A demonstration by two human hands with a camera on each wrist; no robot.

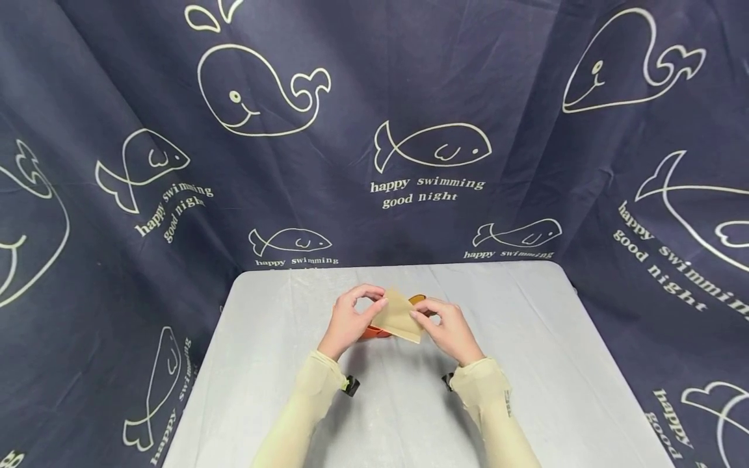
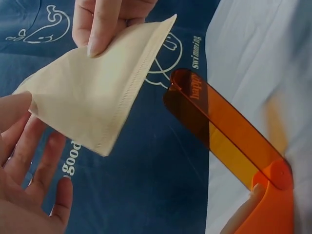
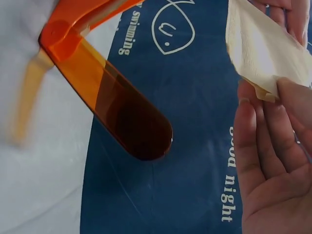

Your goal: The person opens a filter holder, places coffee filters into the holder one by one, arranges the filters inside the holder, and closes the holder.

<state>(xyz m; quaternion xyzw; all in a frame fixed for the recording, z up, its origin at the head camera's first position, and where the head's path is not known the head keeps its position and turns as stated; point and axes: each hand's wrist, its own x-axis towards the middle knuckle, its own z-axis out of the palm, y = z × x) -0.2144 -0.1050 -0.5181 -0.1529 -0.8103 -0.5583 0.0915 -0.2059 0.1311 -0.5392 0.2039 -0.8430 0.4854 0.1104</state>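
Note:
A beige paper coffee filter [image 1: 398, 316] with a crimped seam along one edge is held up between both hands, over the table. My left hand [image 1: 350, 317] pinches one side of it between thumb and fingers. On the opposite side, my right hand [image 1: 449, 325] pinches the filter, its thumb on the paper. In the left wrist view the filter [image 2: 92, 92] looks flat and fan-shaped; whether its layers are parted I cannot tell. Behind and below stands an orange hinged device [image 2: 273, 195] with see-through amber arms [image 3: 112, 97], apart from both hands. The filter partly hides it in the head view.
The device stands on a white table [image 1: 281, 292] with rounded far corners. A dark blue curtain [image 1: 351, 195] printed with whales and fish hangs behind and at both sides. Black wrist mounts [image 1: 351, 385] sit at the cuffs of the pale sleeves [image 1: 310, 390].

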